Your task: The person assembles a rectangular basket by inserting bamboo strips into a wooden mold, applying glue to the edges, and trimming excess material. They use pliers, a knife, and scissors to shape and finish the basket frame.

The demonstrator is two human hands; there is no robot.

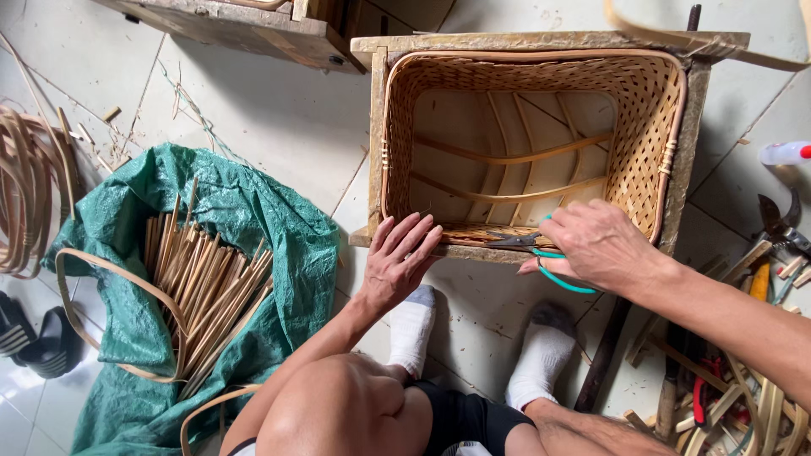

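Gripping scissors (532, 245) — basket (650, 127) rim

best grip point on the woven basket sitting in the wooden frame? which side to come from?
Probably the near rim of the woven basket, from the person's side. It sits open-top inside the wooden frame, so the side walls are boxed in. The left hand already rests on that near edge; the right hand, holding scissors, works there too.

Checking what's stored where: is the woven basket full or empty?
Empty. Through the basket's open top only its bare woven walls and curved bottom ribs show; nothing lies inside.
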